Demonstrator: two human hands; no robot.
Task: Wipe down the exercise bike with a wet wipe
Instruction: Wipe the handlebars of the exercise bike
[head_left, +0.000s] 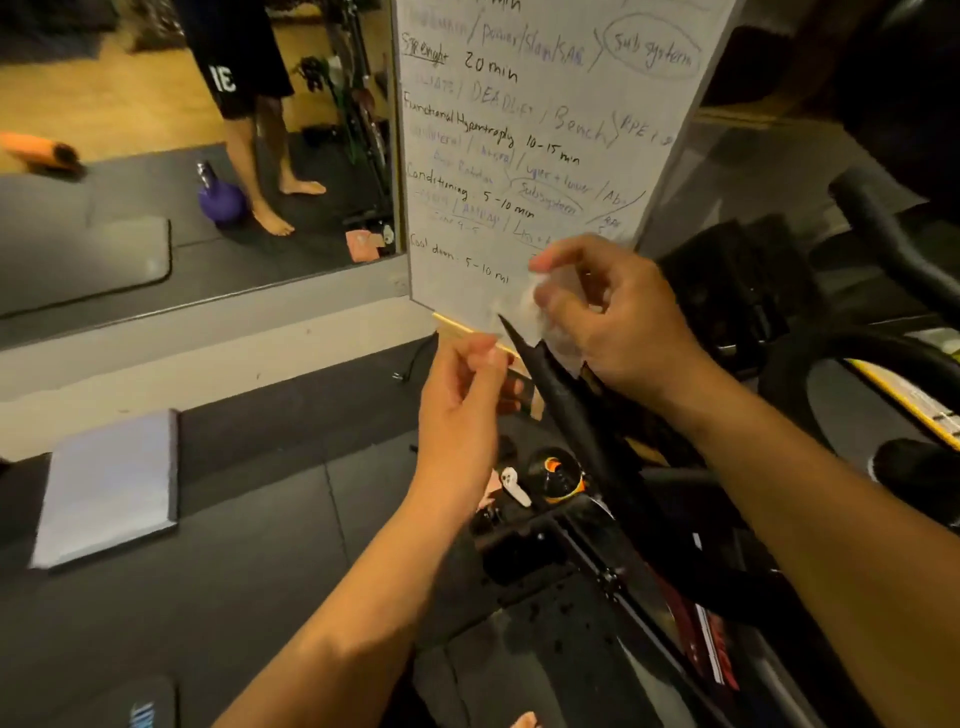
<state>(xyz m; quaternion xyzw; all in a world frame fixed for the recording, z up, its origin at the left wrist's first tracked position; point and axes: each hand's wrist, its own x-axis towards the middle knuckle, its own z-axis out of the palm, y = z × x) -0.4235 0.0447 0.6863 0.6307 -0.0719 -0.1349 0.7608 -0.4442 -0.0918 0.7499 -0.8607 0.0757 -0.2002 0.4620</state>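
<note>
A white wet wipe (537, 306) is pinched between thumb and fingers of my right hand (618, 322), just above the pointed top corner of a black panel (561, 400) on the exercise bike. The wipe is blurred and hard to tell from the whiteboard behind it. My left hand (462, 400) is raised beside the panel's left edge with fingers curled and thumb meeting fingertips; whether it grips a corner of the wipe is unclear. The bike's black frame (613, 577) and tray run down to the lower right. Its curved handlebar (893, 244) is at the right.
A whiteboard (545, 130) with handwritten workout notes leans against the wall behind my hands. A mirror (197, 156) on the left reflects a person's legs and a purple kettlebell. A grey pad (109, 488) lies on the black floor mats. Small items sit in the bike's tray (550, 483).
</note>
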